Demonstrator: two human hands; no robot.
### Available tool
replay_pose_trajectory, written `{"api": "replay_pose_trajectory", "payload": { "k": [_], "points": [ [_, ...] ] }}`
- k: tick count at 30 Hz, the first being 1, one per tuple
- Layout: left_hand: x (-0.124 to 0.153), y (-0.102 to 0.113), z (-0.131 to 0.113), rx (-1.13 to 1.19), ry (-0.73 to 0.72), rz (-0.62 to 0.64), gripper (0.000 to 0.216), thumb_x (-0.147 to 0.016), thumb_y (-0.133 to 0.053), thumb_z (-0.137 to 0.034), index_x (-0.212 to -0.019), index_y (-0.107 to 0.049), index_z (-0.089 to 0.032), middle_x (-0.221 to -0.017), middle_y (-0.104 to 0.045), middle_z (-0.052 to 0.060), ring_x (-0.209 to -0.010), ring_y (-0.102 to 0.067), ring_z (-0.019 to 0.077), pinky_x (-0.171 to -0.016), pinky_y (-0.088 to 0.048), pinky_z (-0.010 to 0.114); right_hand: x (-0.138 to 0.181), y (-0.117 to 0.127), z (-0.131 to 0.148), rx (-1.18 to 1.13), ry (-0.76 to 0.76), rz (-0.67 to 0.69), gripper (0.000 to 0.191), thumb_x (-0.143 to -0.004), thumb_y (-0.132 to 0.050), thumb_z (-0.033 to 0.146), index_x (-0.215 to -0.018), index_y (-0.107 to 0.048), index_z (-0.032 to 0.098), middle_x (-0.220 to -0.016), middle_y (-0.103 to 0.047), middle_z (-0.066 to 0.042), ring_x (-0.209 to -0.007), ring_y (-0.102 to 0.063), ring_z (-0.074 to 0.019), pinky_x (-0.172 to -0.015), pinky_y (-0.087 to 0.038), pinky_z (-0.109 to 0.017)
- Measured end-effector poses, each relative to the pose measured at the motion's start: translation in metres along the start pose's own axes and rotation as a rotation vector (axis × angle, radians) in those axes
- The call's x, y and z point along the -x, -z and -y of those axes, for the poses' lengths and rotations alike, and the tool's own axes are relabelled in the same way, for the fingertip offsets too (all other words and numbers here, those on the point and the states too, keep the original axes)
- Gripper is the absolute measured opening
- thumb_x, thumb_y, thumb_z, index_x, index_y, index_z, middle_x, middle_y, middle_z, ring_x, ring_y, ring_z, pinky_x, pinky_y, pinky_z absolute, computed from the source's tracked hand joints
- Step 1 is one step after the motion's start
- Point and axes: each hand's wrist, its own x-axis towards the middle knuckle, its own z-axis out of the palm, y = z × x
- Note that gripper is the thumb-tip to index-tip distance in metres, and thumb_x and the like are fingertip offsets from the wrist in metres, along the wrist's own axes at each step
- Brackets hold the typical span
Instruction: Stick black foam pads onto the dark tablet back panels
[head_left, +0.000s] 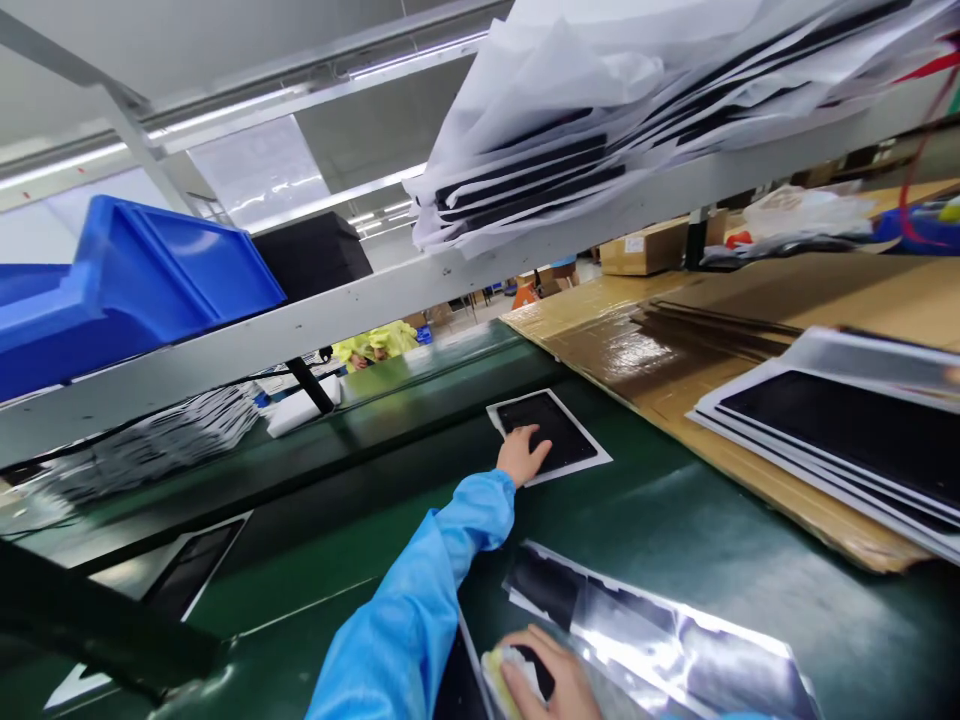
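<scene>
My left hand [523,456], in a blue sleeve, reaches out with fingers spread and rests on or just over the near-left edge of a black rectangular panel [559,428]. That panel lies on a white sheet on the green work surface [645,500]. Low in the view, my right hand [559,678] is closed around a pale yellow and white wiping pad [501,680], whose exact kind is unclear. Beside it lies a shiny clear film with dark parts [660,630]. Another dark panel [456,680] shows partly, hidden by my sleeve and the frame's bottom edge.
On the right, stacked black panels with white sheets [847,420] lie on cardboard [622,350]. A shelf [405,290] overhead carries blue bins [165,260] and wrapped panels [540,170]. A dark post [97,620] stands lower left near another panel [191,570]. A person in yellow [379,343] is beyond.
</scene>
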Motion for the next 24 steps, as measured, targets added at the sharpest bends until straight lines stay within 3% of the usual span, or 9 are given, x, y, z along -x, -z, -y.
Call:
{"api": "replay_pose_trajectory", "payload": {
  "k": [1,6,11,16,19,22,24],
  "points": [
    [0.013,0.002,-0.003,-0.003,-0.086,0.055,0.042,-0.088,-0.056,-0.038,-0.126,-0.056,-0.019,-0.133,-0.057,0.01,-0.124,-0.05,0.025,-0.109,-0.037,0.039,0.0,0.004,0.008,0.011,-0.009,0.076,0.022,-0.079,-0.055,0.038,-0.079,-0.073,0.026,-0.079,-0.073,-0.005,-0.08,-0.069,-0.0261,-0.074,-0.055,-0.032],
    [0.08,0.018,-0.008,-0.012,-0.393,0.329,0.043,-0.081,-0.065,-0.046,-0.117,-0.063,-0.023,-0.13,-0.06,0.008,-0.121,-0.053,0.024,-0.108,-0.038,0.038,0.0,0.015,0.038,0.064,-0.063,0.182,0.021,-0.083,-0.05,0.028,-0.081,-0.069,0.021,-0.081,-0.07,-0.005,-0.08,-0.065,-0.0217,-0.075,-0.05,-0.032],
    [0.131,0.027,0.002,-0.171,-0.613,0.531,0.076,-0.071,-0.072,-0.057,-0.133,-0.05,-0.02,-0.142,-0.048,0.016,-0.129,-0.046,0.0324,-0.107,-0.038,0.047,0.006,0.01,0.041,0.132,-0.033,0.226,0.015,-0.082,-0.053,0.023,-0.083,-0.068,0.021,-0.082,-0.069,-0.003,-0.08,-0.065,-0.019,-0.075,-0.048,-0.03],
    [0.161,0.023,0.012,-0.283,-0.527,0.42,0.076,-0.074,-0.072,-0.05,-0.137,-0.044,-0.019,-0.144,-0.046,0.018,-0.131,-0.044,0.0333,-0.105,-0.041,0.049,0.016,0.025,0.047,0.216,0.004,0.203,0.02,-0.086,-0.049,0.029,-0.085,-0.068,0.022,-0.086,-0.069,-0.004,-0.086,-0.065,-0.0203,-0.08,-0.051,-0.034],
    [0.172,0.017,0.021,-0.295,-0.506,0.349,0.068,-0.08,-0.066,-0.047,-0.138,-0.043,-0.019,-0.143,-0.047,0.016,-0.133,-0.043,0.031,-0.105,-0.042,0.047,0.023,0.048,0.038,0.382,0.033,0.067,0.029,-0.088,-0.046,0.041,-0.085,-0.071,0.025,-0.102,-0.067,-0.009,-0.101,-0.063,-0.0253,-0.088,-0.052,-0.043],
    [0.179,0.01,0.028,-0.279,-0.504,0.308,0.064,-0.085,-0.06,-0.048,-0.138,-0.042,-0.018,-0.144,-0.046,0.015,-0.135,-0.04,0.0293,-0.108,-0.041,0.044,0.029,0.067,0.014,0.603,0.072,-0.109,0.034,-0.086,-0.046,0.048,-0.086,-0.073,0.027,-0.137,-0.051,-0.012,-0.127,-0.048,-0.0356,-0.104,-0.035,-0.064],
    [0.182,0.007,0.029,-0.262,-0.497,0.281,0.063,-0.086,-0.058,-0.049,-0.139,-0.042,-0.018,-0.145,-0.045,0.015,-0.136,-0.04,0.0288,-0.109,-0.039,0.043,0.031,0.074,-0.004,0.688,0.053,-0.073,0.036,-0.086,-0.044,0.049,-0.087,-0.073,0.028,-0.139,-0.051,-0.012,-0.131,-0.043,-0.0365,-0.106,-0.031,-0.067]
  ]
}}
